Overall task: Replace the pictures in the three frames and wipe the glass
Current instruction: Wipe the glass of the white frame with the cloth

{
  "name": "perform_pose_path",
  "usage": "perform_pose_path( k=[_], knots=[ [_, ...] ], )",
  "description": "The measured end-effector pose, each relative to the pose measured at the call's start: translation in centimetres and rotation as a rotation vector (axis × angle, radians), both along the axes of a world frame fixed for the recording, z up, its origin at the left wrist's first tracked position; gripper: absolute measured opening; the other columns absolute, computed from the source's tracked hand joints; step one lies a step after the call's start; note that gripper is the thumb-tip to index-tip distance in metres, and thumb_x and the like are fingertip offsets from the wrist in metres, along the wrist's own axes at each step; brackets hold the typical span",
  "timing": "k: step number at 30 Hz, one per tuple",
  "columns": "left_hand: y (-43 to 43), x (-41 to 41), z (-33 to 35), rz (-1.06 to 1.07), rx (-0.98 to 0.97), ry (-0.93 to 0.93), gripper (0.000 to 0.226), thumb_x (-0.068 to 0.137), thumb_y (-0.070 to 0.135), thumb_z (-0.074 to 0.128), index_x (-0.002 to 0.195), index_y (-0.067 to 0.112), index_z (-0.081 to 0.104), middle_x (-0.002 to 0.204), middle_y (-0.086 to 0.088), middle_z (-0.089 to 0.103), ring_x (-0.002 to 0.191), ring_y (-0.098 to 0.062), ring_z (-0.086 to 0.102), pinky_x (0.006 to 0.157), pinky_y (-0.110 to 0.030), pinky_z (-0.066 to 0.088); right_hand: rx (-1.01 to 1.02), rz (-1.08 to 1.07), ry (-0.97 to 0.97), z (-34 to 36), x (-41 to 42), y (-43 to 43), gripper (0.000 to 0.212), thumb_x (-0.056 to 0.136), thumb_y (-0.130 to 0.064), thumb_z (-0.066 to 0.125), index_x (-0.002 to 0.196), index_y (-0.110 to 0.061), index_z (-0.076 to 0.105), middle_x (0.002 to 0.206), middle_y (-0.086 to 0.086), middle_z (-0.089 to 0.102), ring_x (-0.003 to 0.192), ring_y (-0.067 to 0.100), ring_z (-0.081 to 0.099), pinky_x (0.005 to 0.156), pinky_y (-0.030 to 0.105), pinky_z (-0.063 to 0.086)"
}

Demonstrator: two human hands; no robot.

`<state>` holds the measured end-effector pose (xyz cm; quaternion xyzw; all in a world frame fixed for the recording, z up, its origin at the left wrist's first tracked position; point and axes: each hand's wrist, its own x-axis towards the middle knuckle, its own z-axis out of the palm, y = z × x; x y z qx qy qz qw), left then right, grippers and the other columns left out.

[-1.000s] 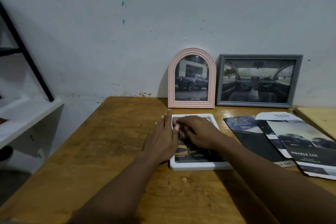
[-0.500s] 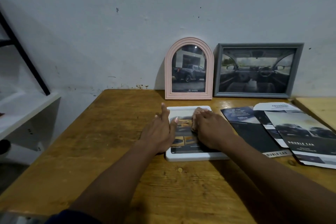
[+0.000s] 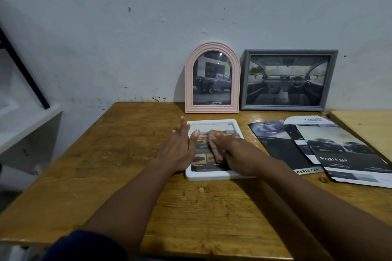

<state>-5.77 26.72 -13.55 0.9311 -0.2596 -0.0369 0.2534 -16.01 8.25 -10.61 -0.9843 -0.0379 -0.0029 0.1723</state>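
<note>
While the left hand [image 3: 179, 150] is bracing the white rectangular frame [image 3: 212, 176], lying flat just right of its straight, together fingers [image 3: 184, 127], the right hand [image 3: 235, 152] is pressing close-set, blurred fingers [image 3: 214, 144] onto the picture [image 3: 212, 128] beneath them. Risk: sideways push skewing or creasing it.

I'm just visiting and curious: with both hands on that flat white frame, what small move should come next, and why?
Probably sweep the right hand across the picture, smoothing it into the white frame, while the left hand steadies its left edge. This frame alone lies flat; the pink frame and grey frame stand filled against the wall.
</note>
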Motion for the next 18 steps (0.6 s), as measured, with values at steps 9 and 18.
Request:
perform_pose_path(
  k=[9, 18],
  knots=[
    [-0.3, 0.2, 0.2, 0.037, -0.023, 0.018, 0.074, 0.103, 0.061, 0.011, 0.163, 0.020, -0.002, 0.170, 0.000, 0.017, 0.155, -0.032, 0.015, 0.121, -0.050, 0.020, -0.108, -0.262, -0.076, -1.2, -0.3, 9.8, 0.068, 0.092, -0.039, 0.054, 0.150, -0.008, 0.034, 0.154, 0.016, 0.037, 0.143, 0.031, 0.031, 0.119, 0.047, 0.023],
    [-0.1, -0.2, 0.3, 0.036, 0.008, -0.025, 0.071, 0.104, 0.059, 0.010, 0.164, 0.020, 0.003, 0.170, -0.002, 0.017, 0.155, -0.033, 0.015, 0.119, -0.052, 0.022, 0.116, -0.015, -0.114, 0.6, -5.3, 1.2, 0.040, 0.094, -0.012, 0.052, 0.127, -0.028, 0.065, 0.125, -0.005, 0.066, 0.109, 0.014, 0.057, 0.094, 0.032, 0.047]
  ],
)
